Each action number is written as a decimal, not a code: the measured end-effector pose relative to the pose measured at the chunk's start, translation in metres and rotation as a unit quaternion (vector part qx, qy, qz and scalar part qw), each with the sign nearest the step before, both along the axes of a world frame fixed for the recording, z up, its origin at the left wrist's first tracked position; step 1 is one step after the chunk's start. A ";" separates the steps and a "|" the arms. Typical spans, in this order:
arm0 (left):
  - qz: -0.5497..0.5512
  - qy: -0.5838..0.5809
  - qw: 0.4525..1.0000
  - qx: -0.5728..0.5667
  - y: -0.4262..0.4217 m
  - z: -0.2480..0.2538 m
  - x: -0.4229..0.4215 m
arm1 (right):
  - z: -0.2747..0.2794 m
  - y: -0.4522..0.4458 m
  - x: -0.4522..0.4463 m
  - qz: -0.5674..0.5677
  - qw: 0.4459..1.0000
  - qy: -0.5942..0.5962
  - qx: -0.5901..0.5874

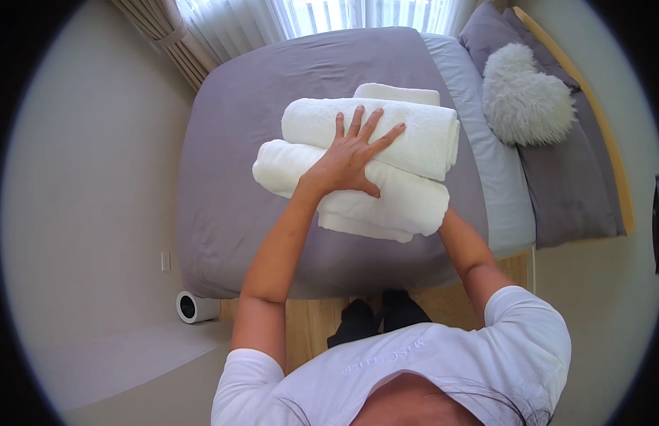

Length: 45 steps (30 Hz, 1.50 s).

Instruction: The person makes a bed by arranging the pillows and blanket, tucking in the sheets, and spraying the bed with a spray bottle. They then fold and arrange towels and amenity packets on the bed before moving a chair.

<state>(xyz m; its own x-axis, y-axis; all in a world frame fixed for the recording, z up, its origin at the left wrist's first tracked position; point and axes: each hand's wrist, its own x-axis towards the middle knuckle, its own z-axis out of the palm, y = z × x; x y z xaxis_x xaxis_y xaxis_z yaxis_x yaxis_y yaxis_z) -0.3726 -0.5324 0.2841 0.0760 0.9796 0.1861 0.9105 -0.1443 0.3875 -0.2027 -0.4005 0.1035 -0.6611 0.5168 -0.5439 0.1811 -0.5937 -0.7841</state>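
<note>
Two thick white rolled towels lie side by side, a far roll [422, 135] and a near roll [407, 195]. Further white towel layers show from beneath, at the far edge [397, 92] and the near edge [358, 226]. My left hand [347, 160] rests flat across both rolls, fingers spread and thumb on the near one. My right forearm [463, 238] reaches under the right end of the pile. The towels hide my right hand and its fingers. Whether the pile touches the bed below, I cannot tell.
A bed with a grey cover [230, 156] spreads below the towels. Its right end has grey pillows [564, 177], a fluffy white heart-shaped cushion [525, 96] and a wooden headboard [617, 156]. A white cylindrical device [198, 307] stands by the bed's near left corner. Curtains [166, 35] hang behind.
</note>
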 end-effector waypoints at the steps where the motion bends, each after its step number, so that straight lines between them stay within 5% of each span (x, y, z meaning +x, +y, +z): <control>1: 0.002 0.000 1.000 -0.005 0.012 -0.007 -0.013 | -0.008 0.012 -0.015 0.000 1.000 0.002 -0.002; 3: 0.022 0.018 1.000 -0.011 -0.009 -0.031 0.041 | -0.037 -0.001 0.017 0.008 1.000 0.019 -0.001; 9: 0.076 0.036 0.996 -0.018 0.094 -0.086 -0.064 | -0.106 0.094 -0.080 0.019 0.999 0.035 -0.002; 10: 0.092 0.075 0.993 0.009 0.029 -0.111 0.033 | -0.120 0.056 -0.018 0.031 0.998 0.053 0.014; 16: 0.164 0.097 0.981 0.041 0.113 -0.147 -0.045 | -0.179 0.137 -0.090 0.070 0.995 0.069 0.030; 17: 0.171 0.102 0.979 0.041 0.073 -0.183 -0.007 | -0.203 0.114 -0.067 0.077 0.994 0.072 0.035; 24: 0.205 0.038 0.978 -0.017 0.122 -0.271 -0.052 | -0.222 0.150 -0.093 0.106 0.991 0.068 0.036; 29: 0.240 0.017 0.970 0.025 0.106 -0.271 -0.027 | -0.217 0.149 -0.087 0.113 0.992 0.058 0.030; 31: 0.315 0.043 0.926 0.202 0.083 -0.285 -0.001 | -0.214 0.148 -0.081 0.113 0.992 0.053 0.022; 32: 0.385 -0.048 0.879 0.278 0.064 -0.294 0.019 | -0.213 0.148 -0.078 0.113 0.992 0.053 0.018; 35: 0.594 -0.277 0.641 0.400 0.033 -0.347 0.053 | -0.208 0.145 -0.068 0.112 0.993 0.046 0.014; 36: 0.596 -0.279 0.638 0.400 0.030 -0.361 0.052 | -0.207 0.144 -0.064 0.112 0.993 0.043 0.015; 38: 0.597 -0.578 0.540 0.135 0.021 -0.376 0.044 | -0.205 0.140 -0.059 0.113 0.993 0.037 0.017; 41: 0.491 -0.591 0.604 0.210 0.020 -0.381 0.030 | -0.198 0.137 -0.048 0.111 0.993 0.035 0.025; 45: 0.459 -0.693 0.535 0.153 0.029 -0.377 0.014 | -0.182 0.138 -0.042 0.108 0.993 0.037 0.033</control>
<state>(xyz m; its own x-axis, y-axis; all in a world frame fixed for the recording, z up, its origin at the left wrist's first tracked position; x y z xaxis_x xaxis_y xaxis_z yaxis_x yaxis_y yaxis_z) -0.3589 -0.5037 -0.0934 -0.8297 0.3929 -0.3965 -0.4780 -0.1333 0.8682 -0.2443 -0.2629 -0.0781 -0.7969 0.3920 -0.4597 0.2393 -0.4939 -0.8359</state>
